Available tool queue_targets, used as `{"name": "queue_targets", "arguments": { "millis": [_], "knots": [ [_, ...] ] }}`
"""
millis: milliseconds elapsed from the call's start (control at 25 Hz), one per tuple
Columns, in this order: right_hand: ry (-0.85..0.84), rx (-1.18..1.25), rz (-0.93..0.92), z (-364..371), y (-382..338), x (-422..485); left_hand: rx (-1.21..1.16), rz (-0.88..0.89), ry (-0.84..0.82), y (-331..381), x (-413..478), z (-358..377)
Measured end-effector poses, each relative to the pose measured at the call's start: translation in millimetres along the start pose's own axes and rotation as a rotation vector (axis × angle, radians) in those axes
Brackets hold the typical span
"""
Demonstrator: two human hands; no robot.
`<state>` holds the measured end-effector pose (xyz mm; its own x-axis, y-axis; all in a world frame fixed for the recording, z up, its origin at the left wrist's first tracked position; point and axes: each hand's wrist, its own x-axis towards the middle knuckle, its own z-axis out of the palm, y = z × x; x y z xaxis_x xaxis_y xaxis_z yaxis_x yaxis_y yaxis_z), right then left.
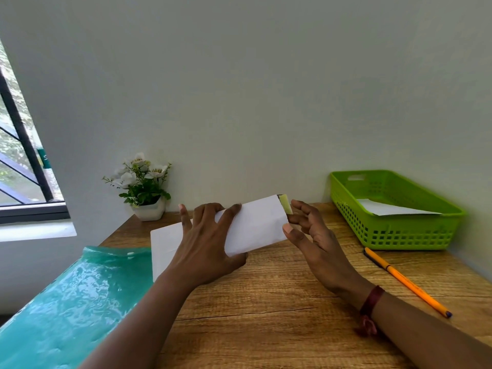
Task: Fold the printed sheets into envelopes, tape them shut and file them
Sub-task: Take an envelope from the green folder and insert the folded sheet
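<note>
My left hand (210, 241) grips a white folded envelope (257, 225) just above the wooden desk, fingers spread over its left half and thumb underneath. At the envelope's right end a pale yellow-green strip of tape (285, 203) sticks up. My right hand (311, 230) touches that end, thumb on the envelope's lower right corner and fingertips by the tape. A white sheet of paper (163, 249) lies flat on the desk under my left hand. A green plastic basket (415, 235) at the far right holds one white envelope (391, 209).
An orange pen (404, 282) lies diagonally on the desk in front of the basket. A teal plastic folder (72, 302) covers the desk's left part. A small white pot of artificial flowers (145, 187) stands against the wall. A window is at the far left.
</note>
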<state>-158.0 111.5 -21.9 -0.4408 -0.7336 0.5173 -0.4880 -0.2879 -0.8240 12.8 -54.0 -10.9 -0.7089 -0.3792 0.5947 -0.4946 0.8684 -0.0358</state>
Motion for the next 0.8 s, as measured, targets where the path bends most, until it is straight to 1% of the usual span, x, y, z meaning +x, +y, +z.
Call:
{"name": "queue_targets", "arguments": {
  "millis": [120,200,280,360,400,480,560,640,720,800],
  "knots": [
    [-0.046,0.151,0.049,0.7,7.2,2.1,-0.005,0.021,0.017,4.3,0.2,2.2],
    [-0.045,0.201,0.090,1.6,9.6,3.4,-0.003,0.029,0.013,7.8,0.3,3.7],
    [0.043,0.136,0.099,2.7,10.1,4.5,0.002,0.016,-0.010,10.6,0.6,3.8],
    [0.200,0.034,0.078,2.1,10.3,6.2,0.004,-0.022,-0.043,13.8,0.9,1.8],
    [0.273,0.026,0.083,1.2,10.3,7.3,0.002,-0.046,-0.060,16.0,1.4,0.4],
    [0.357,0.128,0.162,0.6,9.8,10.2,0.011,-0.089,-0.089,22.7,2.4,-2.4],
    [0.323,0.344,0.296,0.9,10.2,11.7,0.055,-0.113,-0.103,32.3,3.3,-3.7],
    [0.220,0.560,0.390,2.6,12.6,10.3,0.086,-0.124,-0.109,43.1,3.1,-3.2],
    [0.182,0.626,0.415,3.8,14.3,8.8,0.085,-0.132,-0.126,52.2,1.4,-2.6],
    [0.213,0.593,0.418,1.7,15.7,9.9,0.063,-0.146,-0.155,58.7,0.4,-4.6]
  ]
}}
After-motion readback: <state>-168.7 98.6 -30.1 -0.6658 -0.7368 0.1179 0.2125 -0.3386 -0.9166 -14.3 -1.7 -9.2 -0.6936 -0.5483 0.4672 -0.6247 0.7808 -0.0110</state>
